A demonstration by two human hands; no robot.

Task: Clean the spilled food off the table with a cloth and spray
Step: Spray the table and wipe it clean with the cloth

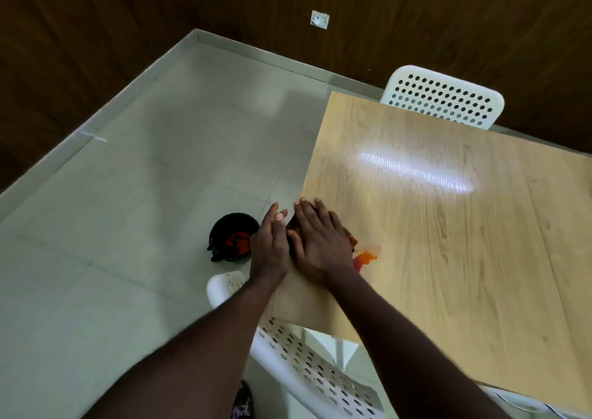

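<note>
1. Head view: the right hand (pixel 320 242) lies flat with its fingers straight and close together. It presses down on a dark wad that looks like the cloth (pixel 351 240), by the left edge of the table (pixel 448 226).
2. The left hand (pixel 270 245) stands on its side just off that edge. Its fingers are straight and it holds nothing, like a little wall to catch what gets pushed off.
3. The spilled food (pixel 365 258) is an orange-red smear on the table, just right of the right hand.
4. A black bin (pixel 230 239) with red stuff inside sits on the floor, left of the hands.
5. I think the step in hand is wiping the mess toward the table edge. Next, the cloth needs to go right, over the smear, and drag it to the left hand, with no bits falling on the near white chair (pixel 304 364).
6. Most of the cloth hides under the hand, so I can't be sure of it. No spray bottle shows, and the table's right side is cut off.
</note>
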